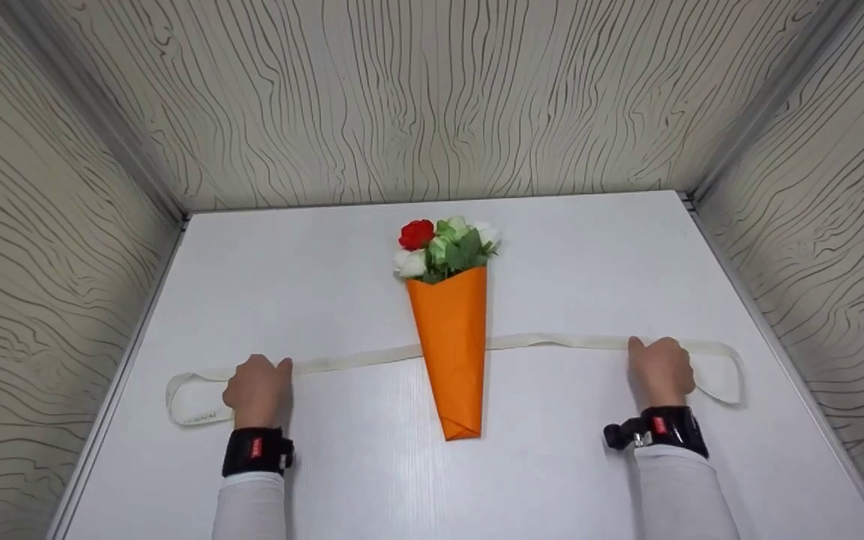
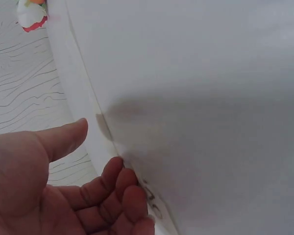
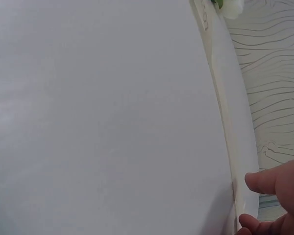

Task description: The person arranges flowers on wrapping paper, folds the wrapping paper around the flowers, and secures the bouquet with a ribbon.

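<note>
An orange-wrapped bouquet (image 1: 453, 345) of red, white and pale green flowers lies mid-table in the head view. Beneath it passes a long cream ribbon (image 1: 372, 358), stretched sideways, with dark lettering near its left end. My left hand (image 1: 258, 382) is at the left stretch; in the left wrist view its loosely bent fingers (image 2: 122, 183) touch the ribbon (image 2: 85, 63), thumb apart. At the right stretch is my right hand (image 1: 659, 367). Its thumb and fingers stand apart beside the ribbon (image 3: 223, 107) in the right wrist view, which cuts off part of that hand.
Both ribbon ends curl back toward me outside the hands. The white table (image 1: 297, 277) has wood-patterned panels (image 1: 432, 97) at its back and sides. A black wrist strap with a camera (image 1: 252, 451) is on each wrist.
</note>
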Motion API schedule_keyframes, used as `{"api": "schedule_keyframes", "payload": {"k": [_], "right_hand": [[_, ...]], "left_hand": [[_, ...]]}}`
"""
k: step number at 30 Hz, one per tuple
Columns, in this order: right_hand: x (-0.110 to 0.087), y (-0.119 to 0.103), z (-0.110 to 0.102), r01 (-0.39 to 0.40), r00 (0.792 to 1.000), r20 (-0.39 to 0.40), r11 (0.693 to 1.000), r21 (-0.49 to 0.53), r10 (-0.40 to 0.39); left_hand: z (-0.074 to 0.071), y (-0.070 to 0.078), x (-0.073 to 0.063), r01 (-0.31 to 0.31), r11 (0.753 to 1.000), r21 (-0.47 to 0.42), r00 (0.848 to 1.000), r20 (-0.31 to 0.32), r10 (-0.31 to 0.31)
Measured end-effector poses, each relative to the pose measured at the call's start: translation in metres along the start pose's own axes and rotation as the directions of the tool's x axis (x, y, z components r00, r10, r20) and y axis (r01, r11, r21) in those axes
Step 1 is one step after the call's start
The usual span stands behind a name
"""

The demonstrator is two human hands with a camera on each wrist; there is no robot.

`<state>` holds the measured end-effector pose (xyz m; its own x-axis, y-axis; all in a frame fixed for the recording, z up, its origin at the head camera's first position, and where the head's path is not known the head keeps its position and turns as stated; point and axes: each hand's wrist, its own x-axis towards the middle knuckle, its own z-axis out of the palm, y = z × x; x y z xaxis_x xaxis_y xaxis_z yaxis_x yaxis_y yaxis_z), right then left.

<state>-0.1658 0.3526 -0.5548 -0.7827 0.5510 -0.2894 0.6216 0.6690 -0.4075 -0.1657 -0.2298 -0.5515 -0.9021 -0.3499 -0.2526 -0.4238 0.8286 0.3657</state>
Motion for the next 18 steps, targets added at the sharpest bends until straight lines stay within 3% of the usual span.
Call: {"api": "schedule_keyframes", "payload": {"k": [7,18], "right_hand": [[0.0060,0.0015,0.0011,-0.043,0.999,-0.009,0.999,0.012,0.043],[0.0068,-0.0040,0.0055,0.075,0.994,-0.091,0.994,0.076,-0.068]], "left_hand": [[-0.0048,-0.0064,0.0039,0.042,0.999,0.026,0.999,0.020,-0.043],[0.0027,-0.0018,0.0099,0.053,0.997,-0.057,0.998,-0.033,-0.055]]}}
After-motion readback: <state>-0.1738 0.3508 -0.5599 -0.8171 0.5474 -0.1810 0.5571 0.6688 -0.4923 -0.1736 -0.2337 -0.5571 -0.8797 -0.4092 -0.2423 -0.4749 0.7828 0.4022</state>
